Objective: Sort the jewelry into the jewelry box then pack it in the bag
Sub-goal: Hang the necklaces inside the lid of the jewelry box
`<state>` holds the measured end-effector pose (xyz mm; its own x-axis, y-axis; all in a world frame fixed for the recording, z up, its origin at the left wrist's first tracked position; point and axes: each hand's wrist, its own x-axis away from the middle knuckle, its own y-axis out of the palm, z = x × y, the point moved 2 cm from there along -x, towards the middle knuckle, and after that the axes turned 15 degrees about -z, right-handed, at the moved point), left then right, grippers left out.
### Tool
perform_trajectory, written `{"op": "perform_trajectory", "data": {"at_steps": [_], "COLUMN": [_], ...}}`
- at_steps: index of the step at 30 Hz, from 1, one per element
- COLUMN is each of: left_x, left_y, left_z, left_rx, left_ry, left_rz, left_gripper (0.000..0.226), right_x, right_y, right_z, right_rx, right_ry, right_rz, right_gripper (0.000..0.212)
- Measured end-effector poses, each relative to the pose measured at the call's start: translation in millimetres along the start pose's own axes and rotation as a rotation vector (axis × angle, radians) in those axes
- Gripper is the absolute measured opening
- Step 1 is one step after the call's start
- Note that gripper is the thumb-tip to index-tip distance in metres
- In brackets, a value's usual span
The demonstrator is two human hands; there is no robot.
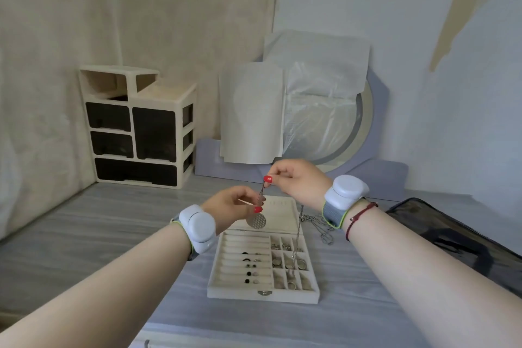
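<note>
An open cream jewelry box (262, 295) lies on the table in front of me, with earrings in its left rows and rings in its right compartments. Above its raised lid, my left hand (231, 207) and my right hand (293, 181) both pinch the chain of a necklace (261, 195). A round silver lattice pendant (256, 220) hangs below my left fingers. The free end of the chain drops from my right hand down over the box's right compartments. A dark bag (452, 237) lies flat at the right.
Several more silver chains (319, 223) lie on the table right of the box. A cream drawer organiser (138, 130) stands at the back left. A round mirror (324, 110), covered with plastic and paper, leans on the back wall.
</note>
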<state>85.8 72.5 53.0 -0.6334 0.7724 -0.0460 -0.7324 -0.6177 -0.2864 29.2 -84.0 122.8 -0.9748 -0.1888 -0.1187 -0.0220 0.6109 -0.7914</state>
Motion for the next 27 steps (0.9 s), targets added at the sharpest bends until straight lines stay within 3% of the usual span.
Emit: {"op": "perform_trajectory", "data": {"at_steps": [5,13,23,27], "left_x": [-5,-15,-40,-53], "left_y": [-9,-27,-63,-71], "left_z": [-4,-32,-60,-72], "left_rx": [0.061,0.41,0.015,-0.119], "left_ry": [0.066,0.081,0.021,-0.026], "left_rz": [0.006,0.045,0.186,0.25], "left_gripper": [0.005,0.023,0.009,0.024], "right_x": [-10,-42,-98,-118], "right_y": [3,18,34,42], "right_z": [3,25,63,74], "right_rx": [0.017,-0.099,-0.046,-0.088], "right_ry": [0.015,0.038,0.135,0.143], "right_rz": [-0.008,0.057,0.102,0.105], "right_gripper": [0.017,0.019,0.024,0.02]}}
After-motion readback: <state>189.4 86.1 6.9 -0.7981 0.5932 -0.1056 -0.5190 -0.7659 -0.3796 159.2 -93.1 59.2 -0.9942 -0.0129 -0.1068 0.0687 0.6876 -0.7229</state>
